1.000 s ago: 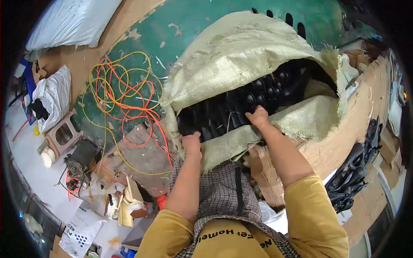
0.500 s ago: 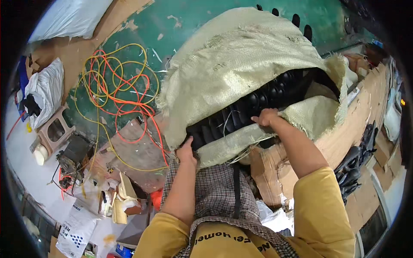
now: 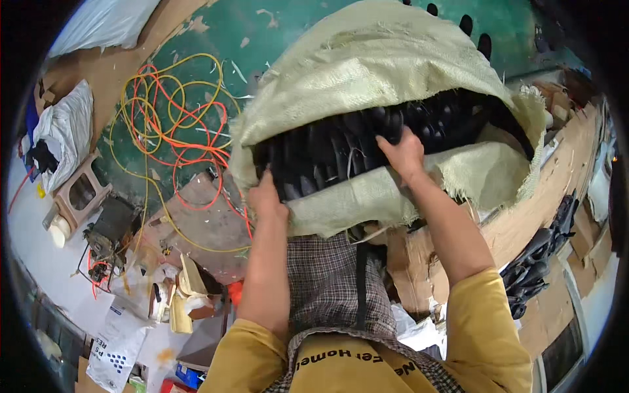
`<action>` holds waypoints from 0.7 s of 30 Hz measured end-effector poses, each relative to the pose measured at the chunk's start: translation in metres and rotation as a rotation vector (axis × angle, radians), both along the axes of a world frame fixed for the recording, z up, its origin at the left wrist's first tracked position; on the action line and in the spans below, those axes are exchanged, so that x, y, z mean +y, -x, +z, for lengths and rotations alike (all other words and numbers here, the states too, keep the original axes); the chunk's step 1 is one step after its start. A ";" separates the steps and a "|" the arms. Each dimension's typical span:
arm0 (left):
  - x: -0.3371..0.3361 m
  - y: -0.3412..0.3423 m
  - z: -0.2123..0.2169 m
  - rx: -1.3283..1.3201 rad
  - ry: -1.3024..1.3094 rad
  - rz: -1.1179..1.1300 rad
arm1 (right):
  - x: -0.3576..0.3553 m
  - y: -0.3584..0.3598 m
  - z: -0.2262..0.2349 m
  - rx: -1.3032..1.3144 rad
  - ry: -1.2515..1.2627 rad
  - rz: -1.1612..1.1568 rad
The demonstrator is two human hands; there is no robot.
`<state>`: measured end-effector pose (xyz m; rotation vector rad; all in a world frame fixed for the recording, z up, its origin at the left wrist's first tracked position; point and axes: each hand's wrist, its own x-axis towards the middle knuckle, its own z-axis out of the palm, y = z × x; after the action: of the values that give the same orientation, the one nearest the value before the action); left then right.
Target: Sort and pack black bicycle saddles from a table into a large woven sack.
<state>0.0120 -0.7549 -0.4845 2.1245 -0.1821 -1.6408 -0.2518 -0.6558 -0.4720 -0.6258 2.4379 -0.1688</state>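
Note:
A large pale woven sack (image 3: 367, 78) lies open in front of me, its mouth packed with rows of black plastic parts (image 3: 341, 147). My left hand (image 3: 267, 196) grips the left end of the sack's lower rim where the black parts meet it. On the upper edge of the near flap, right of the middle, my right hand (image 3: 403, 154) presses its fingers against the black parts. Both forearms reach up from yellow sleeves.
Tangled orange and yellow cables (image 3: 173, 124) lie on the green floor at the left. A small stool (image 3: 82, 190), a white bag (image 3: 65, 131) and scattered litter lie farther left. Cardboard sheets (image 3: 524, 216) and more black parts (image 3: 537, 262) sit at the right.
The sack and its black parts have come up closer to me and to the left. Both hands have risen with its near rim, the left one shifting onto the sack's left corner.

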 end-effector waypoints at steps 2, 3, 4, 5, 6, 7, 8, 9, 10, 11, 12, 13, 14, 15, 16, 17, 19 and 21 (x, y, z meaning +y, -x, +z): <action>-0.019 -0.003 0.013 0.044 0.020 0.030 | -0.037 -0.007 0.012 0.081 0.012 0.093; -0.024 -0.002 0.014 0.101 0.054 0.068 | -0.050 -0.008 0.010 0.157 0.043 0.145; -0.018 -0.001 0.014 0.067 0.120 -0.006 | -0.054 -0.010 0.005 0.125 0.027 0.149; -0.010 -0.002 0.019 0.065 0.121 -0.008 | -0.048 -0.015 0.003 0.123 0.028 0.147; -0.002 0.000 0.028 -0.018 0.082 -0.044 | -0.039 -0.022 -0.002 0.060 0.019 0.127; 0.007 0.000 0.038 -0.096 0.042 -0.080 | -0.029 -0.026 -0.009 0.003 0.007 0.105; 0.021 -0.005 0.037 -0.003 -0.112 -0.109 | -0.012 -0.021 -0.026 -0.112 -0.054 0.075; 0.037 -0.011 0.032 0.097 -0.207 -0.134 | 0.013 -0.012 -0.049 -0.024 -0.030 0.097; 0.045 -0.011 0.036 0.168 -0.225 -0.083 | 0.012 -0.012 -0.048 -0.080 -0.069 0.091; 0.052 -0.018 0.034 0.156 -0.216 -0.081 | 0.010 -0.013 -0.047 -0.134 -0.108 0.085; 0.066 -0.023 0.026 0.244 -0.197 -0.021 | 0.013 -0.008 -0.052 -0.184 -0.123 0.048; 0.080 -0.032 0.017 0.328 -0.181 0.041 | 0.013 -0.008 -0.057 -0.183 -0.120 0.054; 0.090 -0.052 0.007 0.473 -0.143 0.044 | 0.015 -0.011 -0.060 -0.204 -0.005 0.010; 0.094 -0.042 0.009 0.489 -0.154 0.046 | 0.022 -0.006 -0.064 -0.206 0.102 -0.038; 0.093 -0.031 0.017 0.411 -0.141 -0.178 | 0.025 -0.008 -0.066 -0.187 0.071 -0.073; 0.094 -0.020 0.022 0.330 -0.125 -0.400 | 0.031 -0.005 -0.064 -0.179 0.067 -0.070; 0.085 -0.012 0.009 0.175 -0.219 -0.285 | 0.020 -0.005 -0.059 -0.129 -0.010 0.017; 0.085 -0.011 0.009 0.036 -0.431 -0.167 | 0.015 -0.015 -0.056 -0.063 -0.026 -0.015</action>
<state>0.0230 -0.6703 -0.4753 2.4446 0.0092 -1.9565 -0.2366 -0.6408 -0.5280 -0.5822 2.3804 -0.1601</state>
